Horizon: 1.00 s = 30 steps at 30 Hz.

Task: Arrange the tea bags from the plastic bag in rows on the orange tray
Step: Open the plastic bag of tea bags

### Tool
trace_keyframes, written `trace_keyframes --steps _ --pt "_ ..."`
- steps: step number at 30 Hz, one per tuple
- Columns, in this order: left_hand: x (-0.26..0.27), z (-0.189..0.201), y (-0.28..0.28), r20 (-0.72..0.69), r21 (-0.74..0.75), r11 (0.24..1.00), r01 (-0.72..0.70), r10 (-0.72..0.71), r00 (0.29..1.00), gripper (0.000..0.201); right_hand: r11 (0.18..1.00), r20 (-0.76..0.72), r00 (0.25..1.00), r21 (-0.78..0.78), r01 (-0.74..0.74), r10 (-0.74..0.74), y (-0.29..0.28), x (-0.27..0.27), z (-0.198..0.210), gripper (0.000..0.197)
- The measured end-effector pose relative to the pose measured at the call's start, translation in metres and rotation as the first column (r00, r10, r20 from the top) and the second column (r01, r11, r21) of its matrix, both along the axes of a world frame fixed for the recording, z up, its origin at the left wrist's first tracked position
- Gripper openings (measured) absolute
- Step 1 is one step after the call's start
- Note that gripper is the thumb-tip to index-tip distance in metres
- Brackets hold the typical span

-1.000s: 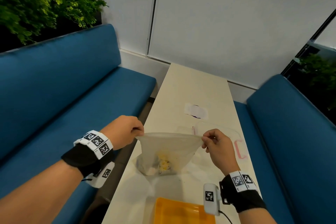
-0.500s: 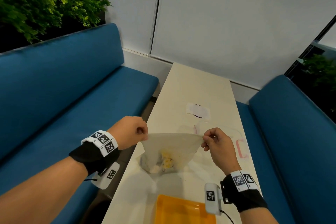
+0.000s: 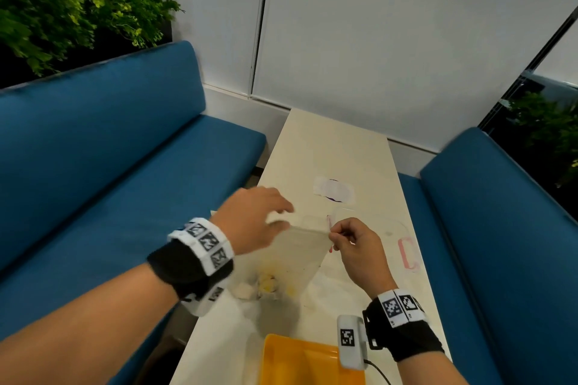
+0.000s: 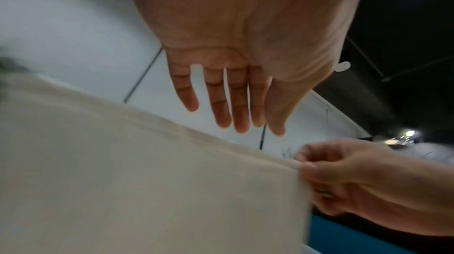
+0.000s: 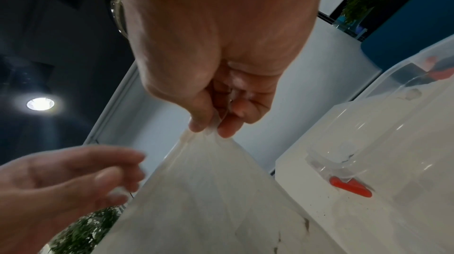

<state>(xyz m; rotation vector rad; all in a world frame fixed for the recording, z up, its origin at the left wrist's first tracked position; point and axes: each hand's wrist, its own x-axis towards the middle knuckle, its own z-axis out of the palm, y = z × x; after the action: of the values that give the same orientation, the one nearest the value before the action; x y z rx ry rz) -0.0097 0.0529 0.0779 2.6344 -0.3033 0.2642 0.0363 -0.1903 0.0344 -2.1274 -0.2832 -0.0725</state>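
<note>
A person stands at the near end of a long cream-coloured table (image 3: 328, 153) set between 2 blue upholstered benches (image 3: 125, 147). Their right hand (image 3: 359, 247) pinches the top right corner of a translucent, milky plastic bag (image 3: 294, 256) between thumb and forefinger, holding it up so the bag hangs over the table. The right wrist view shows the film bunched between those 2 fingertips (image 5: 196, 125).

Their left hand (image 3: 253, 222) floats at about 9 o'clock from the bag's mouth, fingers straight and loosely spread, gripping nothing. In the left wrist view the fingers (image 4: 221, 99) stretch out just above the bag's upper edge; whether they touch it cannot be told, as the hand is blurred.

A small heap of tea bags (image 3: 264, 286), pale with yellow patches, sits in the bottom of the plastic bag, low against the tabletop. Their count cannot be told.

A flat orange plastic tray (image 3: 300, 362) lies at 6 o'clock from the bag, at the near table edge. A clear plastic container with pink clasps (image 3: 406, 253) stands at 3 o'clock, just beyond the right hand. A white paper label (image 3: 333, 192) lies at 12 o'clock. Green leafy plants (image 3: 72, 6) rise behind the left bench.
</note>
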Motion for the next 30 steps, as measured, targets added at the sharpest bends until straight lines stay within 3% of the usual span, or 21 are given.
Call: trace_keyframes --steps 3,9,13,17,20,23,25,28,30 --pt "0.011 -0.007 -0.044 -0.118 0.112 0.988 0.109 -0.096 0.988 0.034 0.999 0.011 0.999 -0.010 -0.032 0.033 0.007 -0.005 0.001 0.020" --pt "0.019 -0.011 -0.055 -0.130 0.144 0.985 0.095 -0.076 0.989 0.027 0.997 0.051 0.997 -0.047 -0.053 0.055 0.007 -0.011 0.003 0.023" --pt "0.010 -0.013 0.004 -0.128 0.044 0.997 -0.056 0.061 0.990 0.020 1.000 0.022 0.999 -0.016 0.026 -0.025 -0.011 -0.010 0.006 0.021" --pt "-0.008 -0.022 0.069 -0.133 -0.005 0.976 -0.218 0.215 0.967 0.010 0.999 -0.125 0.991 0.014 0.045 -0.043 -0.023 -0.011 0.011 0.013" --pt "-0.013 -0.028 0.081 -0.175 -0.044 0.972 -0.233 0.222 0.959 0.016 0.998 -0.167 0.986 0.063 0.021 -0.010 -0.021 -0.010 0.015 0.012" --pt "-0.013 -0.030 0.078 -0.216 -0.151 0.960 -0.237 0.202 0.955 0.004 0.994 -0.184 0.983 0.104 0.027 -0.008 -0.016 -0.011 0.019 0.007" --pt "-0.010 -0.028 0.068 -0.276 -0.199 0.949 -0.243 0.184 0.943 0.017 0.991 -0.198 0.980 0.129 0.038 -0.012 -0.011 -0.012 0.021 0.015" --pt "-0.006 -0.021 0.051 -0.312 -0.039 0.977 -0.212 0.189 0.931 0.024 0.998 -0.209 0.977 0.032 0.046 -0.038 -0.001 -0.009 0.021 0.031" --pt "-0.004 -0.020 0.044 -0.321 0.107 0.978 -0.179 0.204 0.925 0.019 0.997 -0.212 0.976 -0.056 0.044 -0.055 0.004 -0.006 0.016 0.030"
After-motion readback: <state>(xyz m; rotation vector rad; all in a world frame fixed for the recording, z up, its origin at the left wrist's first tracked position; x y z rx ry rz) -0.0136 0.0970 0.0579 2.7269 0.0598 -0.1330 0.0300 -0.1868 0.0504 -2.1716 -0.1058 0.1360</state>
